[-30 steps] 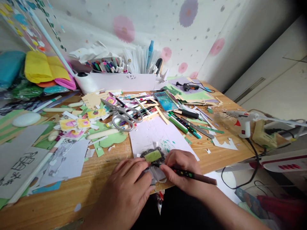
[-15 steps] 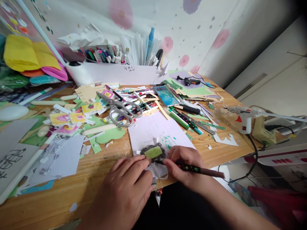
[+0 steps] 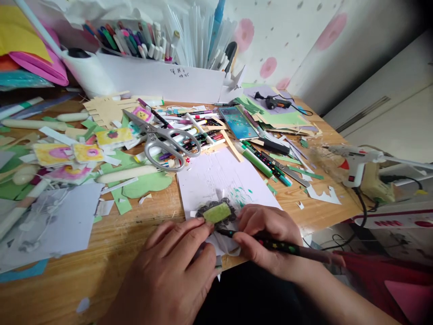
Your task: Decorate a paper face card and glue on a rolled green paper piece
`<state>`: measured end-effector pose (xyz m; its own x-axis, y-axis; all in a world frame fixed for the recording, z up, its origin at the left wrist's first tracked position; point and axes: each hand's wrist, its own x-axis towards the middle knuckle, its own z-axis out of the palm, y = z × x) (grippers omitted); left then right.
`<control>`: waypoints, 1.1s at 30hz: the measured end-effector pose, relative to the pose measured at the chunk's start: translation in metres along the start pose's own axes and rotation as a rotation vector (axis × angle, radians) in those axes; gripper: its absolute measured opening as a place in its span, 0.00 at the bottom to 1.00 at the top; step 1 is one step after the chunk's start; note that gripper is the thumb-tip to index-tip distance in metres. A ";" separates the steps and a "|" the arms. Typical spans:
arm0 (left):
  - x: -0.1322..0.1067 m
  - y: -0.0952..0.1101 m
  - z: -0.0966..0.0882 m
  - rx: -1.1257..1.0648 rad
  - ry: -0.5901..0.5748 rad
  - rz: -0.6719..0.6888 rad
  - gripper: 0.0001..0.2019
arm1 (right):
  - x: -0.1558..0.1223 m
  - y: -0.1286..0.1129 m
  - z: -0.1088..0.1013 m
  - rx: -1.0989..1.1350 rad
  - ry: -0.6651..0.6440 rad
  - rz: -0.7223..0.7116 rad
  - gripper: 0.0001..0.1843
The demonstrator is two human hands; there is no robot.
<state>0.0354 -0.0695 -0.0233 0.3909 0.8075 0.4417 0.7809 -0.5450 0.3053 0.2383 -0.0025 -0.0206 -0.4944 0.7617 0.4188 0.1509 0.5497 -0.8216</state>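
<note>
My right hand (image 3: 267, 234) grips a dark marker pen (image 3: 287, 247) with coloured dots, its tip at the lower edge of a small green paper piece (image 3: 217, 211) with a dark scalloped border. My left hand (image 3: 172, 266) presses its fingertips on the left side of that piece, holding it down. The piece lies on a white sheet (image 3: 219, 180) smeared with green ink, at the front edge of the wooden table (image 3: 108, 253).
Grey scissors (image 3: 165, 141) lie among scattered markers and paper scraps. A white glue gun (image 3: 355, 160) rests at the right edge, a black one (image 3: 275, 103) farther back. A phone (image 3: 238, 122) lies mid-table. A white pen holder (image 3: 162, 76) stands at the back.
The camera has tilted down and moved closer to the table. Both hands stay on the green piece, with the pen tip shifted only slightly.
</note>
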 end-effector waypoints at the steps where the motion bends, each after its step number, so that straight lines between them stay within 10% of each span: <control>1: 0.001 0.000 -0.001 -0.003 -0.009 0.005 0.11 | 0.001 0.000 0.000 -0.007 -0.035 -0.010 0.12; 33: 0.002 -0.002 -0.001 -0.006 -0.012 0.017 0.07 | -0.007 0.005 0.001 -0.040 0.125 0.113 0.16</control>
<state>0.0342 -0.0667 -0.0222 0.4099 0.8007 0.4368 0.7710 -0.5601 0.3032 0.2414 -0.0051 -0.0279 -0.3627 0.8547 0.3715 0.2349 0.4696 -0.8511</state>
